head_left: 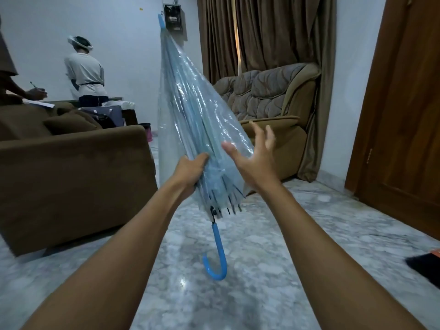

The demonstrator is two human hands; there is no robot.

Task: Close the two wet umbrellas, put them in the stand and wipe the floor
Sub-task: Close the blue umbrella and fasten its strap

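Observation:
A clear plastic umbrella (188, 110) with blue ribs is folded shut and held upright in front of me, tip up, its blue hooked handle (217, 256) hanging down over the marble floor (273, 270). My left hand (190, 172) grips the gathered canopy near its lower rim. My right hand (252, 158) is spread beside the canopy's right side, fingers straight, the thumb near the plastic. Only one umbrella shows, and no stand is in view.
A brown sofa (71, 177) stands at the left, a tan armchair (269, 108) at the back right before brown curtains. A wooden door (404, 115) is at the right. A black brush (426, 265) lies at the right edge. Two people stand at the far left.

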